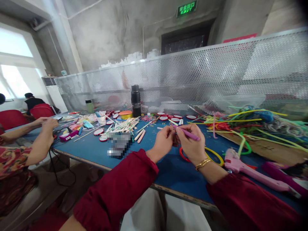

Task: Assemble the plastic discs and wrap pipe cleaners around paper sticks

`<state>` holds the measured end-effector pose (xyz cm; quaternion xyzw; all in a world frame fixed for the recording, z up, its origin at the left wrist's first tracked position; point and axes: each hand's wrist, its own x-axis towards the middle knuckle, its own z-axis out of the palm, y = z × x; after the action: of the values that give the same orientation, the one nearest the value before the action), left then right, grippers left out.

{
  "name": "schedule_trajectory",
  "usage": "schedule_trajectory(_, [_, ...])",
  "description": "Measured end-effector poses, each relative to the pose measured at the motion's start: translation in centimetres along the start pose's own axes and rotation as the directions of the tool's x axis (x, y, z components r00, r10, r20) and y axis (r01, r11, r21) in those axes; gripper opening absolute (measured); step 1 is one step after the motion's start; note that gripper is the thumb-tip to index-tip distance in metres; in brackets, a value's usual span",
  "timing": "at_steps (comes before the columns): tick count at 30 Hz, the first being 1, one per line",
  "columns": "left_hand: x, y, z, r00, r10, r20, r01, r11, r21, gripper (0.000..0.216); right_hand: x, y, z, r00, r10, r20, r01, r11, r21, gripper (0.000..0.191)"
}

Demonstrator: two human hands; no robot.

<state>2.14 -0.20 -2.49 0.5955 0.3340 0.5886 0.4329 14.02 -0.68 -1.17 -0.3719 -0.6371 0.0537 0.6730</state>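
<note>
My left hand (163, 140) and my right hand (191, 141) meet over the blue table (149, 166), both in dark red sleeves. My right hand is closed around a purple stick (190, 133) that points right; a gold bracelet (202, 164) circles that wrist. My left hand is curled with its fingertips at the stick's left end. Under my hands lie a red ring (183, 156) and a yellow ring (215, 154) on the table.
A pink glue gun (243, 168) lies at right, beside a heap of coloured pipe cleaners (252, 123). Wooden sticks (126, 124), round red-rimmed pieces and a black bottle (136, 100) sit mid-table. Another person's hands (45, 123) work at left. A perforated metal screen (192, 77) backs the table.
</note>
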Motion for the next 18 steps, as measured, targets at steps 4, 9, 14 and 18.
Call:
schedule_trajectory(4, [-0.11, 0.26, 0.04, 1.0, -0.011, 0.004, 0.011, 1.0, 0.004, 0.021, -0.04, 0.3, 0.07, 1.0, 0.004, -0.014, -0.004, 1.0, 0.018, 0.021])
schedule_trajectory(9, [-0.17, 0.53, 0.06, 1.0, -0.026, 0.0, 0.026, 1.0, 0.008, 0.024, -0.12, 0.59, 0.1, 1.0, -0.004, 0.008, 0.003, 1.0, 0.03, 0.021])
schedule_trajectory(14, [-0.05, 0.18, 0.0, 1.0, -0.014, 0.009, 0.014, 1.0, 0.007, 0.021, -0.16, 0.42, 0.09, 1.0, 0.022, 0.012, -0.023, 0.998, 0.056, 0.023])
schedule_trajectory(18, [-0.04, 0.08, -0.02, 1.0, -0.016, 0.007, 0.015, 1.0, 0.005, 0.022, -0.2, 0.61, 0.18, 1.0, 0.03, 0.009, -0.03, 0.997, 0.065, 0.023])
